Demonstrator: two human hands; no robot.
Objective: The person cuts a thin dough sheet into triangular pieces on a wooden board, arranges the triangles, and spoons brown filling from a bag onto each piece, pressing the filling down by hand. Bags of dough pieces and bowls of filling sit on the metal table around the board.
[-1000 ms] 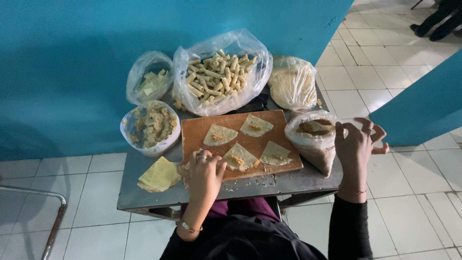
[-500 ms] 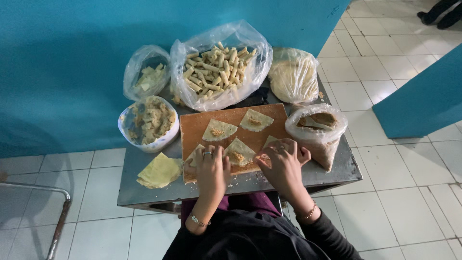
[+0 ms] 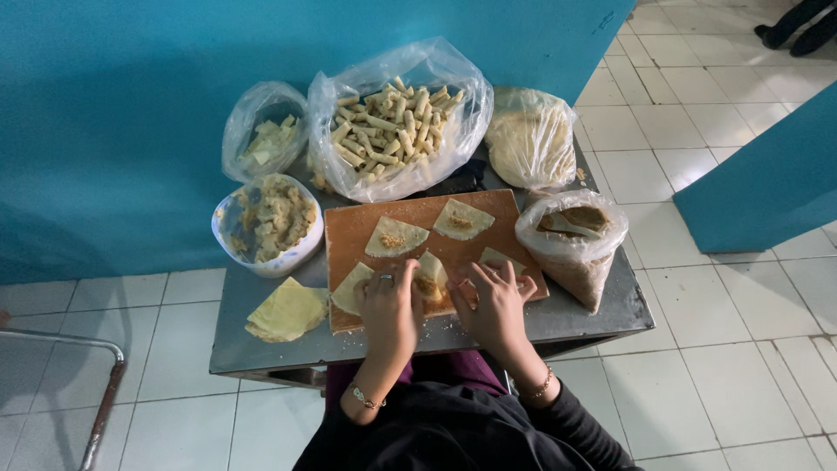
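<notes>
Head view: the right hand (image 3: 499, 307), which a second ago hung over the filling bag (image 3: 571, 247), has now come in beside the left hand (image 3: 390, 305). Both sets of fingers are bent down on the filled wrapper (image 3: 429, 281) at the front of the wooden board (image 3: 418, 214) on the table (image 3: 602, 314), pinching it; folding seems under way.

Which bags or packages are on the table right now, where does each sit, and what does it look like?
Large clear bag: back centre, open, full of pale rolled sticks.
Small clear bag: back left, pale cut pieces.
Wrapper bag: back right, closed, round pale sheets.
Filling bag: right of the wooden board, open, brown filling.
Bag-lined bowl: left of the board, pale lumpy mix.
No labels, signs or screens visible.
</notes>
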